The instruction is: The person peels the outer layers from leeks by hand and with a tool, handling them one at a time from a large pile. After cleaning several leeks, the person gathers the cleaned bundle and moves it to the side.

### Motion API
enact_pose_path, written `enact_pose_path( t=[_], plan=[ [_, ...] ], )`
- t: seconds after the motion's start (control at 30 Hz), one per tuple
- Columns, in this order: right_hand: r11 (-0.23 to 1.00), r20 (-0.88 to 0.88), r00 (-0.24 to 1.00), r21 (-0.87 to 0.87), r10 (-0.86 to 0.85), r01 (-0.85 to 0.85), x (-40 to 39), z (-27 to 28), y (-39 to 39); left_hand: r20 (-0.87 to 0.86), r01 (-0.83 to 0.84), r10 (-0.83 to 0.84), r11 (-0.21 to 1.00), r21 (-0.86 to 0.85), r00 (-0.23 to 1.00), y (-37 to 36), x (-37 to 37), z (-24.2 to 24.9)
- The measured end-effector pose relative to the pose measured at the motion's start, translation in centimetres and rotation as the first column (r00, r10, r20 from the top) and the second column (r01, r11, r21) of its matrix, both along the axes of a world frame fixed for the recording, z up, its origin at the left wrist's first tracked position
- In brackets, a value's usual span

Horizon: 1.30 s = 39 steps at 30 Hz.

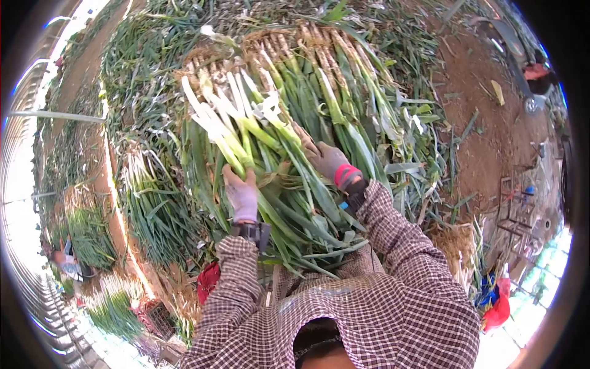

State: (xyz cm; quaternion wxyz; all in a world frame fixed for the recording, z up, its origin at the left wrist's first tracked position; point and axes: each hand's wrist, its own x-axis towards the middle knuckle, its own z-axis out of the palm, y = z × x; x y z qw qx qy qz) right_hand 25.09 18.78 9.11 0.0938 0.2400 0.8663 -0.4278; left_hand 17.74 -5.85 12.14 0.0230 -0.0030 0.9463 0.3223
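Note:
Several peeled green onions (216,126) with bright white stalks lie together, slanting over a larger pile. My left hand (241,192), in a pale purple glove, is closed around their green part. My right hand (327,161), gloved in grey with a pink cuff, has its fingers curled on a green onion with a brownish outer skin (301,136). Unpeeled green onions (332,74), roots pointing away from me, spread beneath and beyond both hands. Long green leaves (307,212) hang toward my lap.
A separate bundle of green onions (150,190) lies on the left, with more bundles (86,215) farther off. Leaf scraps (144,55) litter the ground around the pile. Bare soil (482,129) and a metal frame (513,206) are to the right. Another person (69,264) is at far left.

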Motion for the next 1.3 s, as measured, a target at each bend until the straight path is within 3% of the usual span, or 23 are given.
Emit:
enact_pose_path(
  t=[0.07, 0.13, 0.17, 0.2, 0.23, 0.3, 0.33, 0.4, 0.47, 0.57, 0.6, 0.7, 0.73, 0.77, 0.87, 0.93, 1.0, 1.07, 1.13, 1.17, 1.2, 1.27, 1.3],
  plan=[
    [0.995, 0.005, 0.995, 0.004, -0.096, 0.096, 3.4, 0.4, 1.5, -0.289, 0.08, -0.24, 0.878, -0.472, 0.927, 1.5, -1.1, 0.6],
    [0.979, -0.024, 0.979, 0.015, -0.202, 0.202, 6.8, 1.1, 3.6, -0.28, 0.135, -0.263, 0.904, -0.406, 0.923, 4.6, -2.2, 1.4],
    [0.964, -0.042, 0.964, -0.003, -0.264, 0.264, 8.4, 1.7, 4.4, -0.116, 0.257, -0.297, 0.928, -0.269, 0.948, 7.2, -2.1, 1.8],
    [0.963, -0.037, 0.962, -0.017, -0.271, 0.271, 10.2, 1.5, 5.3, 0.171, 0.343, -0.338, 0.939, 0.005, 0.925, 10.4, -1.6, 4.1],
    [0.961, -0.035, 0.961, -0.031, -0.276, 0.275, 11.8, 1.2, 6.4, 0.17, 0.468, -0.448, 0.878, -0.101, 0.878, 13.0, -1.7, 2.0],
    [0.96, -0.041, 0.959, -0.04, -0.28, 0.278, 14.2, 1.3, 7.7, 0.128, 0.527, -0.523, 0.85, 0.002, 0.843, 18.9, -1.3, -0.1],
    [0.959, -0.049, 0.958, -0.037, -0.281, 0.28, 15.3, 2.0, 8.1, 0.227, 0.552, -0.532, 0.834, -0.027, 0.816, 21.9, -2.0, -2.6],
    [0.969, -0.033, 0.969, -0.011, -0.245, 0.245, 18.0, 1.9, 9.0, 0.392, 0.522, -0.465, 0.852, -0.044, 0.794, 26.7, -3.4, -9.0],
    [0.961, -0.053, 0.96, -0.046, -0.274, 0.271, 20.4, 1.9, 9.4, 0.57, 0.439, -0.341, 0.898, -0.039, 0.748, 30.6, -3.7, -11.5],
    [0.945, -0.065, 0.945, -0.081, -0.321, 0.316, 23.0, 2.7, 9.3, 0.667, 0.292, -0.027, 0.911, -0.29, 0.744, 35.0, -3.6, -8.3],
    [0.939, -0.097, 0.936, -0.093, -0.338, 0.33, 23.5, 3.2, 9.2, 0.648, 0.272, 0.001, 0.907, -0.321, 0.761, 35.5, -3.3, -7.8],
    [0.919, -0.014, 0.926, -0.129, -0.376, 0.371, 25.6, 2.2, 8.9, 0.62, 0.196, -0.016, 0.955, -0.224, 0.785, 35.0, -4.2, -10.6],
    [0.916, -0.026, 0.922, -0.131, -0.387, 0.38, 26.0, 2.2, 9.0, 0.511, 0.192, -0.098, 0.972, -0.135, 0.854, 33.6, -4.5, -13.0],
    [0.912, -0.039, 0.917, -0.133, -0.396, 0.388, 26.3, 2.3, 9.1, 0.52, 0.18, -0.176, 0.983, 0.043, 0.836, 32.0, -4.6, -12.7],
    [0.877, -0.071, 0.888, -0.209, -0.455, 0.433, 25.7, 4.7, 9.6, 0.415, 0.069, -0.28, 0.889, 0.454, 0.866, 26.4, -1.8, -8.8],
    [0.87, -0.119, 0.879, -0.256, -0.462, 0.422, 25.2, 5.3, 9.8, 0.467, -0.033, -0.284, 0.827, 0.561, 0.837, 22.4, 0.4, -3.5],
    [0.907, -0.19, 0.898, -0.235, -0.397, 0.351, 23.9, 6.0, 10.2, 0.638, -0.155, -0.366, 0.777, 0.611, 0.677, 18.2, -0.4, 0.1],
    [0.949, -0.106, 0.953, -0.173, -0.286, 0.265, 21.9, 6.3, 9.7, 0.712, -0.384, -0.603, 0.599, 0.702, 0.361, 13.4, -3.4, -3.3],
    [0.977, -0.129, 0.974, -0.128, -0.188, 0.172, 19.6, 6.9, 8.2, 0.847, -0.604, -0.425, 0.598, 0.528, 0.319, 12.6, -2.4, -3.6],
    [0.982, -0.129, 0.979, -0.129, -0.157, 0.14, 18.6, 6.9, 7.4, 0.86, -0.381, -0.408, 0.776, 0.504, 0.306, 11.0, -3.7, -8.2],
    [0.985, -0.127, 0.984, -0.13, -0.128, 0.111, 17.8, 6.8, 6.6, 0.831, -0.274, -0.358, 0.824, 0.496, 0.425, 11.7, -2.7, -6.4],
    [0.994, -0.111, 0.993, -0.097, -0.051, 0.04, 17.1, 6.5, 5.2, 0.662, -0.208, -0.526, 0.678, 0.705, 0.533, 11.3, -0.7, -6.7],
    [0.998, -0.1, 0.995, -0.069, -0.003, -0.004, 16.8, 6.2, 4.6, 0.66, -0.171, -0.506, 0.707, 0.686, 0.555, 11.7, 0.0, -5.1]
  ],
)
